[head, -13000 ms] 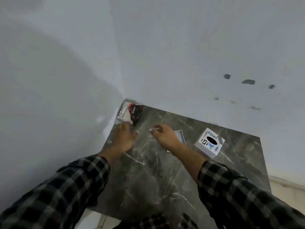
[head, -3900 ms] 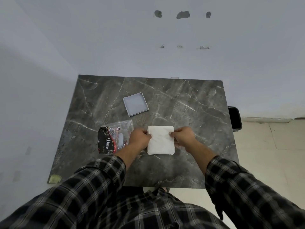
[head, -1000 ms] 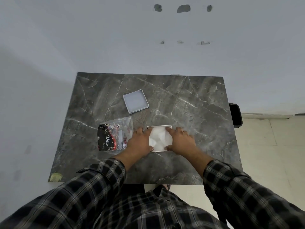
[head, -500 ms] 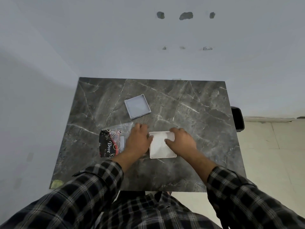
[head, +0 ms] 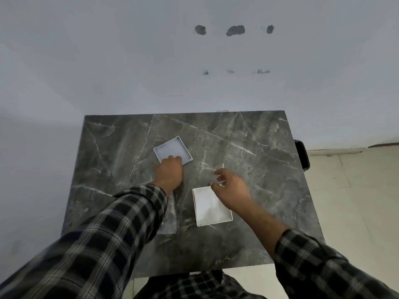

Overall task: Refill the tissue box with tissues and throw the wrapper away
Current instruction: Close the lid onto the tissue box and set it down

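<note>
My left hand (head: 169, 172) reaches forward across the dark marble table (head: 259, 152), and its fingertips (head: 171, 157) lie on the near edge of the square grey lid (head: 172, 151), which rests flat on the tabletop with its shallow rim facing up. From this angle I cannot tell whether my fingers have closed on that edge or merely touch it; the back of my hand hides the thumb.

My right hand (head: 232, 189) hangs just above the far right corner of the tissue box (head: 210, 207), fingers loosely spread and curled, gripping nothing. The box sits open-side up near the middle of the table, closer to me than the lid and off to its right, well apart from it. Inside, white tissues (head: 207, 205) fill the box up to its walls, a little rumpled toward the near right corner.

The clear plastic wrapper (head: 170, 212) lies flat on the table to the left of the box, mostly hidden beneath my left forearm, so only a pale translucent strip of it shows beside my plaid sleeve (head: 121, 221).

Off the right edge of the table, a dark bin (head: 302, 155) stands on the pale tiled floor against the wall.
</note>
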